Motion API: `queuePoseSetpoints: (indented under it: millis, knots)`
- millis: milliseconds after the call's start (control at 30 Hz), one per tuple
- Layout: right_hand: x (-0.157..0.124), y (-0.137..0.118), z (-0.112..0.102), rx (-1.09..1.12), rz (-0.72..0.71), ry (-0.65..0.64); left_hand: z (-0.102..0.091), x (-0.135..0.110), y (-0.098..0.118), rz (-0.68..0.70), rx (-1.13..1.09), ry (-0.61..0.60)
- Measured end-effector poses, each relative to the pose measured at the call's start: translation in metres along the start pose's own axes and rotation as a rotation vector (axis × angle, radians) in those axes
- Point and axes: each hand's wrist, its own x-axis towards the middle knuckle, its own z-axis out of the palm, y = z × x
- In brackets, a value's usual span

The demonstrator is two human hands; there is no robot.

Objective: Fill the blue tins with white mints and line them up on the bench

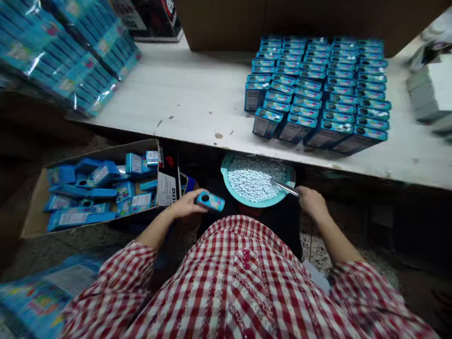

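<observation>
Left hand (187, 204): I see fingers closed around a blue box (215, 202), left of the basin (260, 204).
Right hand (312, 202): fingers wrapped round a metal utensil (288, 189).
White pellets (252, 185): in the basin, utensil tip among them.

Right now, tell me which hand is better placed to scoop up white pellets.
Probably the right hand: it grips a metal utensil whose far end reaches into the white pellets in the turquoise basin. The left hand is occupied with a small blue box.
</observation>
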Motion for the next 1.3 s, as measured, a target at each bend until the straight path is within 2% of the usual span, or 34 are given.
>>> queuePoseSetpoints:
  millis: [100, 167, 300, 433, 567, 667, 800, 967, 1133, 1300]
  knots:
    - [0.031, -0.04, 0.012, 0.128, 0.046, -0.031, 0.017, 0.047, 0.008, 0.06, -0.126, 0.145]
    - [0.051, -0.061, 0.02, 0.217, 0.063, -0.034, 0.032, 0.076, 0.009, 0.101, -0.233, 0.191]
    - [0.082, -0.074, 0.032, 0.354, 0.034, -0.02, 0.056, 0.113, -0.001, 0.147, -0.398, 0.233]
    - [0.088, -0.064, 0.04, 0.519, -0.029, -0.008, 0.058, 0.118, -0.013, 0.194, -0.374, 0.338]
    - [0.082, -0.053, 0.036, 0.665, -0.083, -0.001, 0.049, 0.114, -0.01, 0.224, -0.231, 0.403]
    - [0.075, -0.048, 0.019, 0.806, -0.117, -0.017, 0.047, 0.116, 0.001, 0.246, -0.126, 0.422]
    - [0.069, -0.046, -0.018, 1.031, -0.192, -0.041, 0.05, 0.122, 0.018, 0.278, -0.013, 0.431]
    - [0.071, -0.056, -0.059, 0.887, -0.314, -0.061, 0.054, 0.128, 0.039, 0.295, 0.14, 0.41]
    - [0.072, -0.07, -0.09, 0.5, -0.358, -0.022, 0.055, 0.13, 0.052, 0.269, 0.265, 0.374]
    - [0.057, -0.086, -0.13, 0.086, -0.407, -0.013, 0.057, 0.131, 0.057, 0.204, 0.364, 0.353]
